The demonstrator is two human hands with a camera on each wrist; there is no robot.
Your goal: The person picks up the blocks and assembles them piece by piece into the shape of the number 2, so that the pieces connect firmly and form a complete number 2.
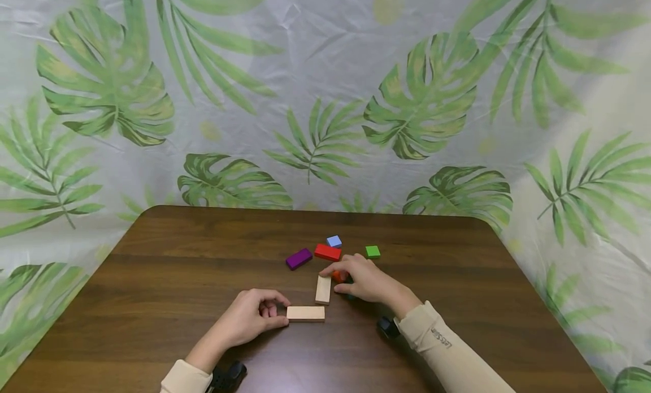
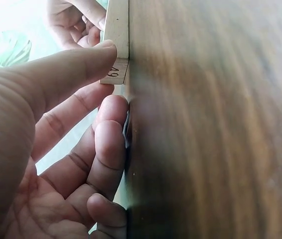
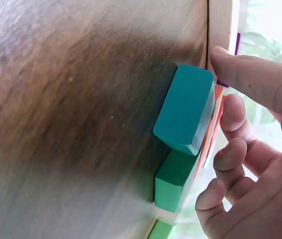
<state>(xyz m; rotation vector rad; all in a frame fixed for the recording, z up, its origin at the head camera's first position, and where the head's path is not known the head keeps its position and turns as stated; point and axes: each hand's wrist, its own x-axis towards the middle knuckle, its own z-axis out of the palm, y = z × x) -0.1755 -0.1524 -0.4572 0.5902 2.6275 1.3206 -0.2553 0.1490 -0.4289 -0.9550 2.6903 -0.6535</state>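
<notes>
A plain wooden block (image 1: 306,314) lies crosswise on the table. My left hand (image 1: 255,314) pinches its left end between thumb and index finger, with the other fingers curled below; the end shows a printed number in the left wrist view. A second wooden block (image 1: 322,290) lies lengthwise just beyond the first one's right end. My right hand (image 1: 367,279) holds this one, index fingertip at its far end and thumb close to its right side. Beneath the right hand are an orange block (image 1: 337,276), a teal block (image 3: 185,104) and a darker green block (image 3: 173,179), partly hidden in the head view.
Past the hands lie a purple block (image 1: 299,259), a red block (image 1: 328,252), a blue block (image 1: 333,241) and a light green block (image 1: 373,251). The brown wooden table (image 1: 203,240) ends at a leaf-patterned cloth (image 1: 325,99) behind it.
</notes>
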